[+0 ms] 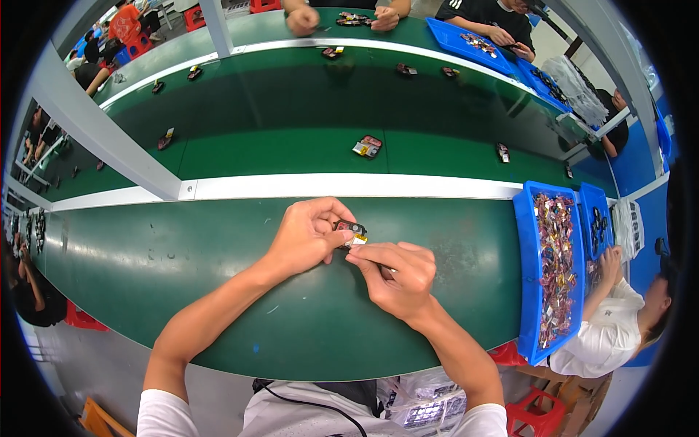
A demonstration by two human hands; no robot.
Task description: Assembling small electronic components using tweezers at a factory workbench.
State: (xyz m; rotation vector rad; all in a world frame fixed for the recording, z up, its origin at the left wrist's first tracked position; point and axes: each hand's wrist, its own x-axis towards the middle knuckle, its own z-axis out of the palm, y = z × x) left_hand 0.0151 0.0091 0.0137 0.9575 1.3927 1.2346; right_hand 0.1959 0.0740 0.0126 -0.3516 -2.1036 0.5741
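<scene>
Over the green workbench (pixel 240 306), my left hand (pixel 306 234) grips a small black device casing (pixel 352 226) between thumb and fingers. Its open face shows reddish and dark parts, and a small silver-and-yellow battery (pixel 358 239) lies at its near edge. My right hand (pixel 402 278) is closed in a pinch, its fingertips touching the device by the battery. A thin tool (pixel 392 270) shows a short piece beneath the right fingers; most of it is hidden, so its kind cannot be told.
A blue tray (pixel 528 291) heaped with small circuit parts stands to the right, with another blue tray (pixel 591 191) beyond it. Past the white rail (pixel 349 186), a green conveyor belt (pixel 277 156) carries several similar devices. Co-workers sit across the belt and at my right.
</scene>
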